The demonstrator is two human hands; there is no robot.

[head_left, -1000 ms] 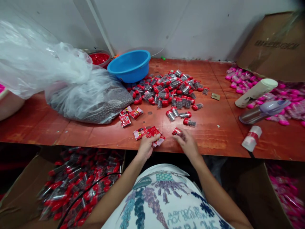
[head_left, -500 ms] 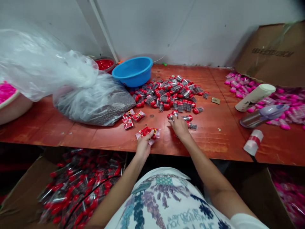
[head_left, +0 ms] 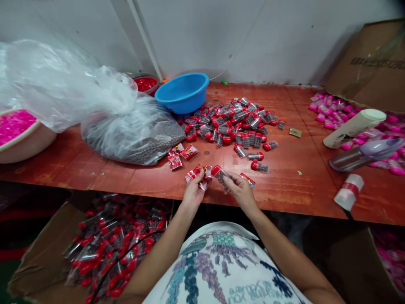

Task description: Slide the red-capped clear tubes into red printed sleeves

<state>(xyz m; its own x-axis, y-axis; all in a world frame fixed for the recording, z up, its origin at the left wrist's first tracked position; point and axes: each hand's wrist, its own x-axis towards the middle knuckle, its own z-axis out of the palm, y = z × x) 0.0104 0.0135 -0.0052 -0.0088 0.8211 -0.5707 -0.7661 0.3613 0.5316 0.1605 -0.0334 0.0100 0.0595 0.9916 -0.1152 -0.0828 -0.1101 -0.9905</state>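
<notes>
Near the table's front edge, my left hand [head_left: 193, 191] is closed on several small red printed packets [head_left: 193, 172]. Just to its right, my right hand [head_left: 242, 192] grips a clear bottle [head_left: 219, 173] with a red cap and dark beads inside, its capped end tilted toward the packets. Partly behind my right hand lies a red packet [head_left: 248, 179] on the table. A few loose red-capped bottles [head_left: 259, 166] lie beyond that hand. Farther back is a pile of the same bottles [head_left: 234, 120]. Several more red packets [head_left: 175, 161] rest left of my hands.
A clear bag of dark beads [head_left: 136, 139] and a blue basin [head_left: 182, 95] stand at the left back. On the right are a white tumbler [head_left: 352, 128], a purple-lidded bottle [head_left: 363, 154] and pink bottles [head_left: 329, 112]. Below the table, a carton [head_left: 44, 253] holds red-capped bottles.
My right hand reached to the loose bottles, took one and brought it back beside my left hand. A red packet now lies by my right hand. My left hand keeps its packets.
</notes>
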